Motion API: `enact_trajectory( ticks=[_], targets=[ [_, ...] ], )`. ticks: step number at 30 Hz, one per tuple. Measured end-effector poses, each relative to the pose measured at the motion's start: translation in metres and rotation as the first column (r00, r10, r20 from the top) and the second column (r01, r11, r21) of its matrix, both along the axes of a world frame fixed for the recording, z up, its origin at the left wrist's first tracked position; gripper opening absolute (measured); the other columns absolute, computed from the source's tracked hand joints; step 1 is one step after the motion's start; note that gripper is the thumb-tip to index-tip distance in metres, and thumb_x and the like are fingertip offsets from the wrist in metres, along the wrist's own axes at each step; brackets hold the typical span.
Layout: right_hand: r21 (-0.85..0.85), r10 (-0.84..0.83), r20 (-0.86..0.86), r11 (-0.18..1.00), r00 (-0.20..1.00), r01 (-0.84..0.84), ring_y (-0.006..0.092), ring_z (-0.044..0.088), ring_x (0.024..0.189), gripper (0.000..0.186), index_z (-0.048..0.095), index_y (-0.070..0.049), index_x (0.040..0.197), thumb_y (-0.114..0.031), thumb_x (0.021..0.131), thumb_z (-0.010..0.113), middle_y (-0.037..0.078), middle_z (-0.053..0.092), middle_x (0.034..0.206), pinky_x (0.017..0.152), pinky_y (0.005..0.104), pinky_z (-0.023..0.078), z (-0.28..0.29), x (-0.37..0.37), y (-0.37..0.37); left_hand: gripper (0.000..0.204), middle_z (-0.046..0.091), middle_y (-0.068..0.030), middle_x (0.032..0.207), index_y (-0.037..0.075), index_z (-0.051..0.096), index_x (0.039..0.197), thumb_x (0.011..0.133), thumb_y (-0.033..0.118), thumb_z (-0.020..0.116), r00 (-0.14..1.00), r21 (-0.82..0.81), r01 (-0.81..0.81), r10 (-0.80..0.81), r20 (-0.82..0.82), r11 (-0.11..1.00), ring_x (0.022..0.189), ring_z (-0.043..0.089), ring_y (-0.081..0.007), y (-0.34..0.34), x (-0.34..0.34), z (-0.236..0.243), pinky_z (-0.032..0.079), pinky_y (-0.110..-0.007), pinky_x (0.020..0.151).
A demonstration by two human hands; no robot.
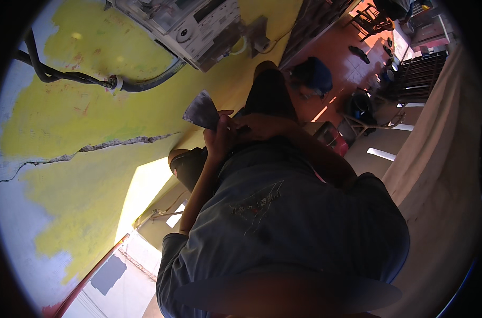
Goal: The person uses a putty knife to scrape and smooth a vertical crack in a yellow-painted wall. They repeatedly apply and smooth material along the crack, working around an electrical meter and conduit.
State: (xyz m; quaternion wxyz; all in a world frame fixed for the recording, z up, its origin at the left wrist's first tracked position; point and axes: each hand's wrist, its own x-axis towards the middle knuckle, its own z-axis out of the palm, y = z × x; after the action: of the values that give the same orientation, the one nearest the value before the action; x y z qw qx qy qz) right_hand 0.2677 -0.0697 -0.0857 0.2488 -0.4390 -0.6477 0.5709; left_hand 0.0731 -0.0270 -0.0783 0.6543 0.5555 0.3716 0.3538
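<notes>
My left hand (218,135) is closed on a scraper (200,110), its wide dark blade tilted up toward the wall. My right hand (254,125) is beside it at my waist, fingers curled; whatever they hold is hidden. Both hands are in front of my dark shirt, above my bent legs. Left of them, the yellow, patchily painted wall (92,114) has a long jagged crack (108,144).
A meter box (182,26) with black cables (47,71) is on the wall above. Right lie a red tiled floor (342,85), a dark blue shape (312,74), a black bucket (360,106), a wooden chair (371,21), sandals (359,54) and a beige cloth (426,148).
</notes>
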Motion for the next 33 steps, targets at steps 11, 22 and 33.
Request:
enact_trajectory(
  ticks=[11, 22, 33],
  targets=[
    [0.384, -0.109, -0.101, 0.913, 0.989, 0.14, 0.0323, 0.073, 0.088, 0.029, 0.063, 0.002, 0.112, -0.016, 0.09, 0.066, 0.018, 0.073, 0.091, 0.078, 0.0431, 0.055, -0.013, -0.04, 0.015, 0.035, 0.062, -0.0189, 0.132, -0.002, 0.062, 0.131, 0.098, 0.011, 0.065, 0.963, 0.444, 0.209, -0.103, -0.25, 0.872, 0.125, 0.058, -0.0293, -0.001, -0.021, 0.019, 0.047, -0.041, 0.104],
    [-0.076, 0.005, -0.415, 0.996, 0.91, -0.04, 0.0071, 0.053, 0.067, 0.024, 0.053, 0.0, 0.12, -0.016, 0.105, 0.059, 0.001, 0.055, 0.079, 0.063, 0.0252, 0.046, 0.105, -0.042, 0.029, 0.041, 0.069, -0.0238, 0.119, 0.003, 0.056, 0.129, 0.09, -0.006, 0.063, 0.822, 0.988, -0.12, 0.568, 0.041, 0.101, 0.108, 0.066, -0.0365, 0.051, -0.138, 0.169, 0.054, -0.045, 0.093],
    [0.188, 0.034, -0.418, 0.981, 0.908, 0.049, 0.0044, 0.047, 0.059, 0.066, 0.029, -0.007, 0.162, -0.007, 0.103, 0.058, -0.002, 0.047, 0.076, 0.056, 0.0237, 0.045, 0.18, -0.088, 0.065, 0.041, 0.07, -0.0056, 0.125, 0.014, 0.071, 0.123, 0.083, 0.003, 0.069, 0.696, 0.705, 0.581, 0.698, -0.171, -0.406, 0.115, 0.065, -0.0246, 0.082, -0.163, 0.32, 0.051, -0.042, 0.102]
  ],
)
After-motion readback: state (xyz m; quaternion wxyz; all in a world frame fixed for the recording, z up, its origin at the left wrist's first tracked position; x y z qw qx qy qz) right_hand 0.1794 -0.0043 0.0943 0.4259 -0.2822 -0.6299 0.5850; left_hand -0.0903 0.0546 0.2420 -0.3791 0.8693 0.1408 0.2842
